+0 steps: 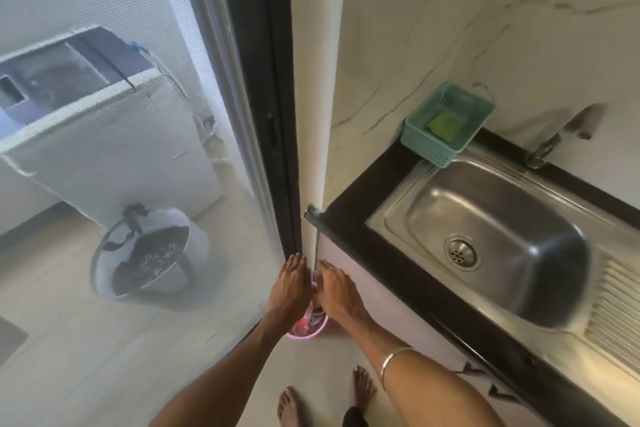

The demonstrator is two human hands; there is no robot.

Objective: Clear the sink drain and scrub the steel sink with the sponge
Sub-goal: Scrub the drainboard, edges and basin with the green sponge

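Note:
The steel sink point(433, 194) is set in a black counter on the right, with its round drain strainer point(461, 252) at the basin's near left. A green sponge point(444, 124) lies in a teal basket point(446, 152) at the sink's far left corner. Both hands reach down to the left of the counter, over a small pink bin point(308, 331) on the floor. My left hand point(289, 284) and my right hand point(337, 291) are side by side, fingers stretched downward. Whether they hold anything is hidden.
A tap point(554, 140) juts from the marble wall behind the sink. A dark door frame point(273, 114) and mesh screen stand left of the counter; behind the screen are a washing machine point(104, 135) and a steel bucket point(149, 253). My bare feet point(294, 406) stand on the tiled floor.

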